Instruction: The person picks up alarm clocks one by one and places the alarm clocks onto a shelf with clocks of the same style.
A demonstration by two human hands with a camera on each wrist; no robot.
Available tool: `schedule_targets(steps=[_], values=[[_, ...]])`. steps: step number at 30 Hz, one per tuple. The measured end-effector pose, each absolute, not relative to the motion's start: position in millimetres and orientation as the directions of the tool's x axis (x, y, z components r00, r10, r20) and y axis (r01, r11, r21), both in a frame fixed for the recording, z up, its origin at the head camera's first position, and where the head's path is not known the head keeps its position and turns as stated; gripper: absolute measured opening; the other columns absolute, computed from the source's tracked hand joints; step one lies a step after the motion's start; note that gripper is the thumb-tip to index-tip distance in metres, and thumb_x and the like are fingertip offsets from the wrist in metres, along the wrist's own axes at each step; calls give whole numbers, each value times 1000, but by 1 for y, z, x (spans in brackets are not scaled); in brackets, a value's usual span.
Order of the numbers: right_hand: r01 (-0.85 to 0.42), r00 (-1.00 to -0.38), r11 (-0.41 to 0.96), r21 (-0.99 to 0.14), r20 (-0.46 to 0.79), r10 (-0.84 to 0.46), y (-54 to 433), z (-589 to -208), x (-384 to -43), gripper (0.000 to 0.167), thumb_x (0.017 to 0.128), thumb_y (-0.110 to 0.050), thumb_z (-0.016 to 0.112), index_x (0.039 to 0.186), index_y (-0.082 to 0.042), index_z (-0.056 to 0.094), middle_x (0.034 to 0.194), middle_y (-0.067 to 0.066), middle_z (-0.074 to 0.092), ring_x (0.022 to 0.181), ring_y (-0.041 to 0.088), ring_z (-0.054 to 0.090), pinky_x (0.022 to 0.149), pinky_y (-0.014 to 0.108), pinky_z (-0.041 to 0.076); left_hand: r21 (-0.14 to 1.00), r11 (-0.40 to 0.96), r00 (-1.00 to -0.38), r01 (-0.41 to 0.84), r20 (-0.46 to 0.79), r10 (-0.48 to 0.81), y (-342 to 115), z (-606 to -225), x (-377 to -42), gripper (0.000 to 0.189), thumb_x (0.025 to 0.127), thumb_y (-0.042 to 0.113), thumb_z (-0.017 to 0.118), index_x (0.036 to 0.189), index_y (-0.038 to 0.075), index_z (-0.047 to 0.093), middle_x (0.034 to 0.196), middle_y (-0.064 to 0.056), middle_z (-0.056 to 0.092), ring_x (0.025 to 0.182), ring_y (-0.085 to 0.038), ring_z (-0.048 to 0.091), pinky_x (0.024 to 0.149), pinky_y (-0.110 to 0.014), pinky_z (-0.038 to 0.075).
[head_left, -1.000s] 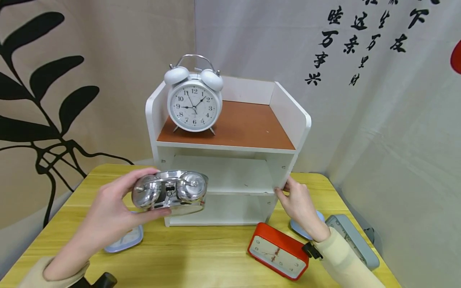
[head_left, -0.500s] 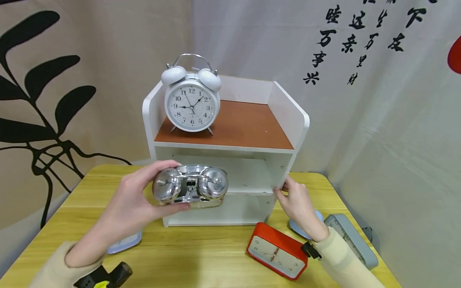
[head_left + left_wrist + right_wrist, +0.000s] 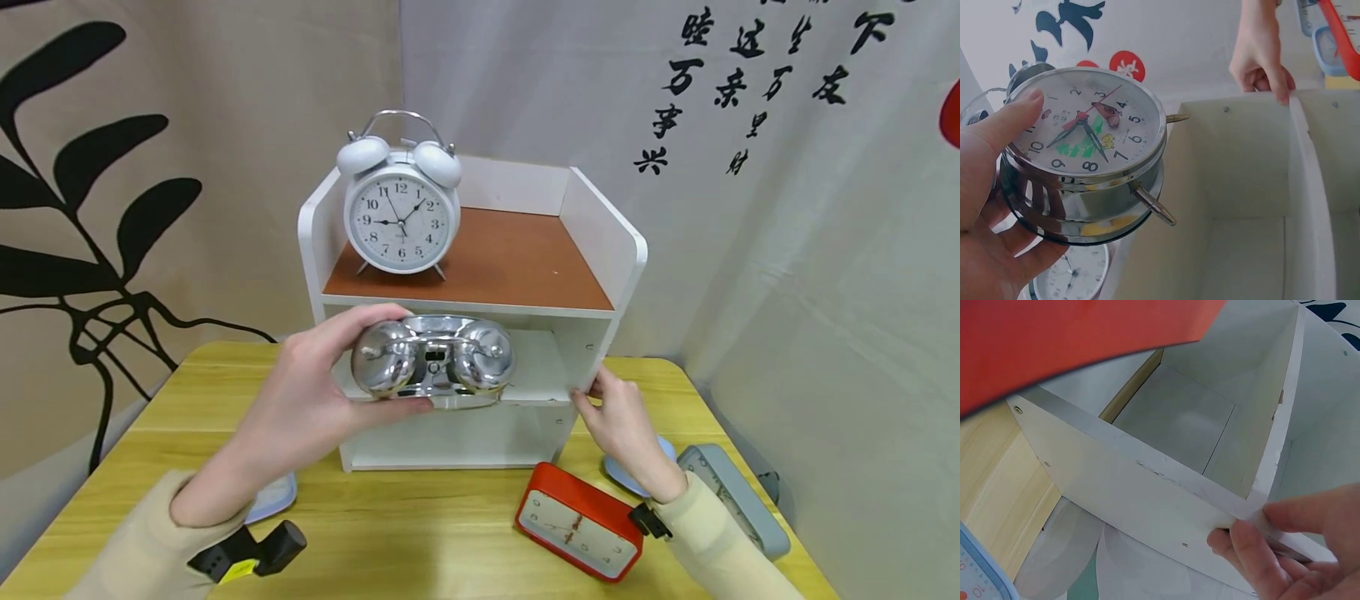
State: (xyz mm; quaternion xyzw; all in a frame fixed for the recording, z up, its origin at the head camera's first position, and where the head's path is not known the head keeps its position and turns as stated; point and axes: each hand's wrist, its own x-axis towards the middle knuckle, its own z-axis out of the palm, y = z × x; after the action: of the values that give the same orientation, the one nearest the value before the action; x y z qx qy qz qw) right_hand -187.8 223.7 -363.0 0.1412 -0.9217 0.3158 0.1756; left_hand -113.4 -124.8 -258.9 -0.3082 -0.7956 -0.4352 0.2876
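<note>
Nearing right edge of white open-front cabinet [image 3: 603, 237], round chrome twin-bell clock [image 3: 435, 358], pinched in left grip [image 3: 318, 387], now hangs before middle shelf [image 3: 536, 373]; right grip [image 3: 618, 417] still pinches that edge.

Twin-bell clock [image 3: 433, 358]: shiny silver; dial [image 3: 1088, 131] white, black numerals, green, yellow and reddish-brown print, thin red pointer. Shelf unit [image 3: 628, 250]: white, top panel [image 3: 517, 258] plain brownish orange. Bell alarm clock [image 3: 402, 218]: white body and bells, silver handle, white face, black numerals. Box clock [image 3: 581, 521]: red case, whitish face, red pointers. Long clock [image 3: 738, 504]: grey. Small clock [image 3: 982, 565]: light-blue frame, white face, reddish numerals. Counter [image 3: 375, 537]: yellow wood grain. Backdrop [image 3: 525, 100]: beige and pale grey, black leaf print [image 3: 142, 150], black characters [image 3: 727, 90], red patch [image 3: 951, 117]. Sleeves [image 3: 146, 537]: plain cream.
</note>
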Motion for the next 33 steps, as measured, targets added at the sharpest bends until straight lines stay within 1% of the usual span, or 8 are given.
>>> schedule_targets(steps=[4, 7, 12, 17, 20, 25, 33], values=[[-375, -896, 758, -534, 418, -148, 223, -363, -188, 32, 97, 1, 69, 128, 7, 64, 118, 29, 77, 103, 43, 78, 84, 54, 67, 511, 443, -645, 737, 727, 234, -119, -249, -117, 79, 60, 10, 103, 130, 13, 69, 122, -3, 77, 108, -5, 67, 92, -7, 52], [-378, -893, 759, -530, 425, -148, 223, -362, -188, 31, 96, 1, 70, 126, 7, 65, 117, 29, 77, 103, 43, 78, 84, 54, 67, 518, 440, -651, 734, 722, 236, -115, -243, -119, 78, 61, 9, 103, 130, 12, 68, 123, -3, 76, 109, -12, 67, 92, -7, 52], [-376, -894, 762, -528, 423, -149, 223, -362, -187, 32, 97, 0, 70, 127, 7, 65, 117, 29, 77, 103, 43, 78, 85, 56, 66, 522, 425, -650, 739, 720, 244, -112, -238, -122, 78, 61, 5, 102, 131, 7, 67, 125, -8, 75, 110, -19, 67, 94, -6, 53], [-369, -898, 761, -533, 416, -144, 223, -362, -187, 32, 97, 0, 69, 128, 7, 65, 119, 29, 77, 103, 43, 78, 85, 55, 67, 550, 409, -668, 728, 702, 246, -111, -232, -125, 79, 63, 3, 100, 133, 4, 65, 130, -11, 73, 114, -24, 68, 97, -5, 52], [-366, -900, 764, -532, 410, -146, 223, -363, -187, 32, 97, 0, 69, 128, 7, 64, 120, 29, 76, 104, 43, 78, 84, 54, 67, 559, 413, -679, 719, 692, 245, -110, -228, -127, 78, 65, 4, 100, 135, 5, 65, 131, -10, 72, 114, -23, 68, 95, -6, 53], [-363, -903, 765, -532, 403, -148, 224, -363, -188, 33, 97, -1, 69, 129, 7, 64, 120, 29, 76, 104, 43, 78, 84, 53, 67, 548, 421, -673, 722, 698, 245, -105, -218, -129, 78, 65, 7, 101, 135, 7, 65, 129, -9, 73, 111, -21, 67, 90, -10, 54], [-376, -892, 778, -504, 425, -156, 224, -362, -187, 27, 97, 0, 70, 122, 6, 66, 113, 27, 78, 100, 40, 79, 81, 52, 68, 528, 395, -645, 752, 713, 276, -93, -202, -137, 75, 68, 9, 99, 134, 6, 64, 126, -8, 72, 106, -18, 70, 87, -16, 61]])
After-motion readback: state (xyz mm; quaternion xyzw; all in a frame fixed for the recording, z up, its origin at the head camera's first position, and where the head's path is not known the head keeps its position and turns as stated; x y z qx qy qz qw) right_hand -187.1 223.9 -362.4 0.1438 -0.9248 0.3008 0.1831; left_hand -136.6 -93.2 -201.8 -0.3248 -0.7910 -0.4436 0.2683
